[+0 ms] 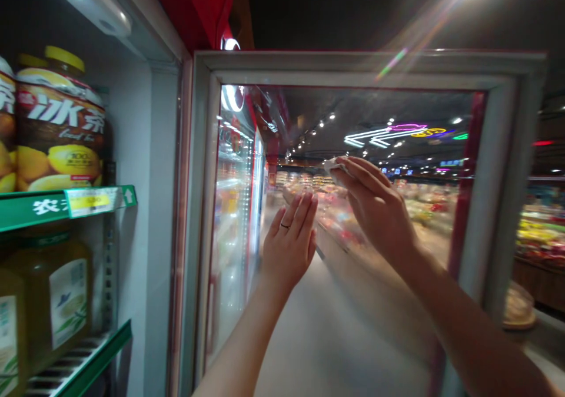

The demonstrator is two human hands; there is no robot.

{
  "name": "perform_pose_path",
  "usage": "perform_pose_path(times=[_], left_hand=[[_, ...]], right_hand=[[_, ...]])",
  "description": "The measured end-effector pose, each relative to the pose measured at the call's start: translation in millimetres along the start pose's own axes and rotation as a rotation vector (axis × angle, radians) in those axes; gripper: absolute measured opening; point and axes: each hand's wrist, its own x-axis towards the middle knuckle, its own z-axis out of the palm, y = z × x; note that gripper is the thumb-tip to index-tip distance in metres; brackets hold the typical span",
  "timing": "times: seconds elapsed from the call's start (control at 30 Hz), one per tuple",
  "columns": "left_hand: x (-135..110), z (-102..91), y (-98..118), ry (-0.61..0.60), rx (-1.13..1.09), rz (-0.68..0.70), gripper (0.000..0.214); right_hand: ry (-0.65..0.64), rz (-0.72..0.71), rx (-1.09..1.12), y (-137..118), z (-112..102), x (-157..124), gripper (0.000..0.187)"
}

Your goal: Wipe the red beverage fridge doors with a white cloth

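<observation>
The left hand (291, 232) is just off the centre toward 6 o'clock, back to the camera and fingers pointing toward 12. It is flat and straightened out, gripping nothing that shows, its fingers close beside one another and the thumb on the 3 o'clock side. A dark ring (285, 225) circles one finger. The right hand (375, 197) is toward 3 o'clock, its fingers together and clamped on a pale cloth (334, 165), which peeks out past the fingertips toward 10 o'clock. The cloth is a little off centre, between 2 and 3 o'clock.

Both hands are raised against the glass door (344, 308), which stands swung open within a grey frame (498, 149). I cannot tell whether the left palm actually touches the pane. A small pale blur shows just beyond its fingertips, too smeared to identify.

The open fridge cabinet (161, 238) fills the 9 o'clock side. Between 9 and 10 o'clock, yellow-capped bottles (62, 126) with lemon pictures stand upright on a shelf edged by a green strip (39, 208) with a price tag (90, 201). At 8 o'clock, larger yellowish bottles (66, 303) stand on the wire shelf (73, 359) below. A red panel (194, 8) hangs at 11 o'clock. Blurred produce (541, 232) lies at 3 o'clock.
</observation>
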Motion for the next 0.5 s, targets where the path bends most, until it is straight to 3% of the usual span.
perform_pose_path(times=[0.23,0.37,0.5], left_hand=[[0.2,-1.3,0.0,-0.007,0.022,-0.002,0.074],[1.6,-2.4,0.2,-0.008,0.036,-0.005,0.072],[2.4,-8.6,-0.1,-0.051,0.004,0.005,0.074]], right_hand=[[-0.008,0.018,0.054,0.5,15.4,33.3,0.056],[-0.106,-0.047,0.080,-2.7,15.7,28.0,0.057],[-0.088,-0.086,0.062,3.6,3.1,20.0,0.055]])
